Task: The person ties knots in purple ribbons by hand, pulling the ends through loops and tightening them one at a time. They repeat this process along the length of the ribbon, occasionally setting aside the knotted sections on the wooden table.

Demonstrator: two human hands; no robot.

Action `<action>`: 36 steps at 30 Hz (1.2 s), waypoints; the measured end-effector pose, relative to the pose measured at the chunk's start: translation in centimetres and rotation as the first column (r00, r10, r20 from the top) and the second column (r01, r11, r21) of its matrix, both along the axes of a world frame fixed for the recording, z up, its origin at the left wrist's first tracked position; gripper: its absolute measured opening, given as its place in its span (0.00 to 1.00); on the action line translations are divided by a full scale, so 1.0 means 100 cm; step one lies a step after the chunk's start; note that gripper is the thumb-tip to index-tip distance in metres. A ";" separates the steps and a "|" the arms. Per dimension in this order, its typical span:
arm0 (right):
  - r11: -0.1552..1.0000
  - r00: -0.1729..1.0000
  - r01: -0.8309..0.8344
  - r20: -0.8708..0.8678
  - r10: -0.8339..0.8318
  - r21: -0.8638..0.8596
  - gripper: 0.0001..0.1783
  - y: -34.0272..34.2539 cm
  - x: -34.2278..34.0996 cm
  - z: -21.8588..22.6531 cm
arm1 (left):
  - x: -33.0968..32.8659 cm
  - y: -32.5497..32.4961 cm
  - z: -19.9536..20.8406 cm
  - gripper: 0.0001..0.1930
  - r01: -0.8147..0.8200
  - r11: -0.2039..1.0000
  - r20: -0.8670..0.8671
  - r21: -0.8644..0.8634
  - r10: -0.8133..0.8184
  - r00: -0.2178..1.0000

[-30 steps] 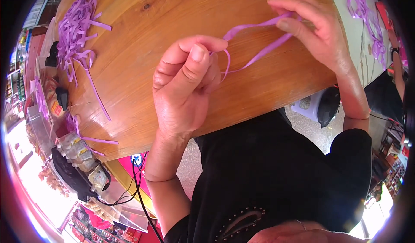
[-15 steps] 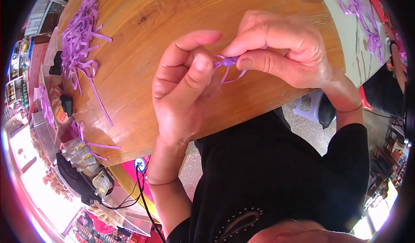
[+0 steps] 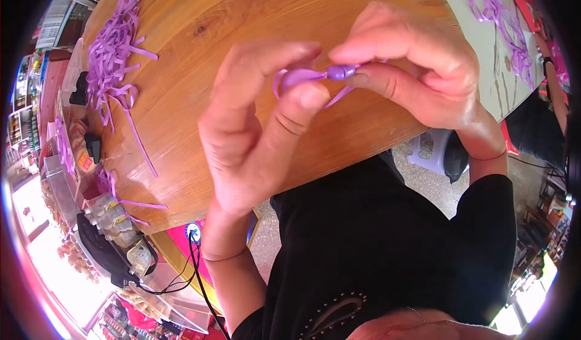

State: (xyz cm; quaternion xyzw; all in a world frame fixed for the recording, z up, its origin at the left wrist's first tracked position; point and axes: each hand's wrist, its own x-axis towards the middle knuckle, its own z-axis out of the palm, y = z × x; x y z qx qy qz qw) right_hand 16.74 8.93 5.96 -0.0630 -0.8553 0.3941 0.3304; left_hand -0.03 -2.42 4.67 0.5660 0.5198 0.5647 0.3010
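Note:
A thin purple ribbon loops in the air above the wooden table, between my two hands. On it sits a small, glossy purple bead-like piece, with ribbon coming out on both sides. My right hand has its thumb tip against the right end of this piece, and its index finger arches just above. Some ribbon runs back into the curled fingers of that hand. Thumb and index finger of my left hand are spread apart around the ribbon loop, the thumb overlapping its lower edge. Whether the left fingers touch the loop is unclear.
A heap of purple ribbons lies at the table's left edge, with more strands nearer me. Other ribbons rest on a pale surface at the right, near another person's arm. A lilac stool stands beneath the table edge.
My left thumb and index finger have spread wider, and a ribbon loop now shows between them. The purple bead-like piece has moved slightly right and up, and more of it is visible.

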 end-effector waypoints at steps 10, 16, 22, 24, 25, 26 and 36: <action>0.899 0.996 0.069 -0.074 -0.041 0.432 0.15 0.003 -0.003 0.017 | 0.001 0.008 0.028 0.11 0.053 0.998 0.090 -0.037 -0.050 0.995; 0.895 0.996 0.087 -0.071 -0.062 0.438 0.16 -0.001 -0.003 0.018 | -0.003 0.004 0.025 0.07 0.090 0.986 -0.080 -0.140 -0.102 0.992; 0.978 0.996 0.057 0.056 -0.070 0.203 0.17 -0.003 0.001 0.017 | 0.005 -0.002 0.016 0.04 0.042 0.997 -0.157 -0.068 -0.052 0.986; 0.956 0.994 0.021 0.099 -0.052 0.293 0.15 -0.003 0.000 0.016 | 0.008 -0.002 0.015 0.03 0.033 0.999 -0.168 -0.043 -0.040 0.985; 0.956 0.994 0.021 0.101 -0.053 0.292 0.15 -0.005 0.000 0.016 | 0.008 -0.002 0.015 0.03 0.022 1.000 -0.179 -0.017 -0.025 0.983; 0.961 0.991 0.022 0.122 -0.057 0.275 0.15 -0.007 0.001 0.018 | 0.009 -0.003 0.013 0.03 0.023 1.000 -0.177 -0.018 -0.026 0.984; 0.995 0.991 0.020 0.131 -0.032 0.097 0.25 -0.020 0.002 0.018 | 0.007 -0.011 0.003 0.08 0.015 0.971 -0.377 0.237 0.078 0.923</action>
